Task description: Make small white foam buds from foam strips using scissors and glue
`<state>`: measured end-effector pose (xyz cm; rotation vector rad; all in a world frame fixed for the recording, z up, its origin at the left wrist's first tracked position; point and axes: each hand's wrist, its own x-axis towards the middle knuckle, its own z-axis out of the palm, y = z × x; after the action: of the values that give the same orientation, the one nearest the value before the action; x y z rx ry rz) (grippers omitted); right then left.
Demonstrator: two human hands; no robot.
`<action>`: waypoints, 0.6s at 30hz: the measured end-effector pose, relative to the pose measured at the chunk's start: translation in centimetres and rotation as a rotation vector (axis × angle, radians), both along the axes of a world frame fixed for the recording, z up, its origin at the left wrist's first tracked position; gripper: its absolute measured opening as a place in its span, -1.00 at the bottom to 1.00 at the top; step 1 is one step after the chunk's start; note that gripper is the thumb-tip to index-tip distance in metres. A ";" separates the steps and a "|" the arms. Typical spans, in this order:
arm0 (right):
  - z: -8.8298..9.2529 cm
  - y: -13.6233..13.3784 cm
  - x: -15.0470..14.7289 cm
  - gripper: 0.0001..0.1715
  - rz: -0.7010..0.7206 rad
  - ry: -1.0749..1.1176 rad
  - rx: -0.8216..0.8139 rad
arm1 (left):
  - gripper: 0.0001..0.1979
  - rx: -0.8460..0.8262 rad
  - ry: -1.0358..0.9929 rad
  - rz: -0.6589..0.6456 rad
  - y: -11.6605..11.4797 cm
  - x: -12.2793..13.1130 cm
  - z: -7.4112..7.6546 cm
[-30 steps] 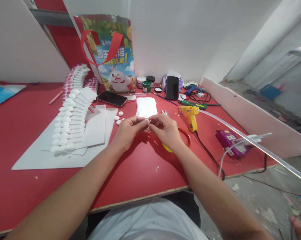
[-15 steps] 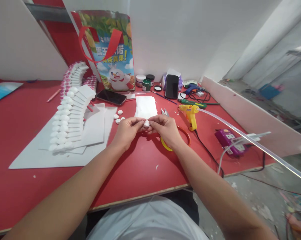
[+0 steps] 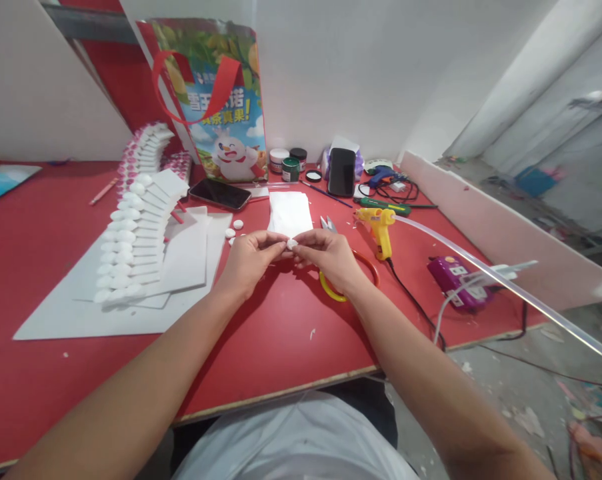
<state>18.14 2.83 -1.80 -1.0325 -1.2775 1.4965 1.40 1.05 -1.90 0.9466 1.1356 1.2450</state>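
Observation:
Between my fingertips, over the red table, is a small white piece [image 3: 291, 244], too small to name surely. My left hand [image 3: 253, 262] pinches it from the left. From the other side my right hand [image 3: 329, 257] pinches it with thumb and forefinger. Just beyond the hands lies a stack of white sheets [image 3: 289, 212]. Several small white discs [image 3: 230, 233] rest by my left hand, partly hidden by it. Scissors [image 3: 329, 281] with yellow and orange handles lie partly under my right hand.
A curved model [image 3: 131, 247] of white ovals and strips stands left on white boards [image 3: 185, 267]. Rightward lie a yellow glue gun [image 3: 381, 233] with a long clear stick and a purple power socket [image 3: 455, 283]. Behind are a phone [image 3: 221, 194], paint jars [image 3: 291, 170] and a printed bag [image 3: 225, 107].
The white piece has been turned between my fingertips and now looks rounder and flatter. Both hands stay in nearly the same place; the whole view has shifted slightly.

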 end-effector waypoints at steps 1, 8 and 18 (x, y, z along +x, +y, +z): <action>0.0 0.0 -0.1 -0.49 -0.015 -0.010 0.010 | -0.64 0.009 0.007 -0.011 -0.1 0.0 0.1; 0.2 -0.1 -0.1 -0.44 -0.009 0.059 -0.011 | -0.56 0.028 -0.018 0.002 0.0 0.0 -0.1; 0.5 -0.2 0.2 -0.52 0.053 0.010 0.019 | -0.55 -0.061 -0.144 -0.037 0.0 -0.2 0.8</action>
<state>18.32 2.67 -1.26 -0.9845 -1.3192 1.5244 1.19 1.05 -1.12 0.8161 1.0329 1.2222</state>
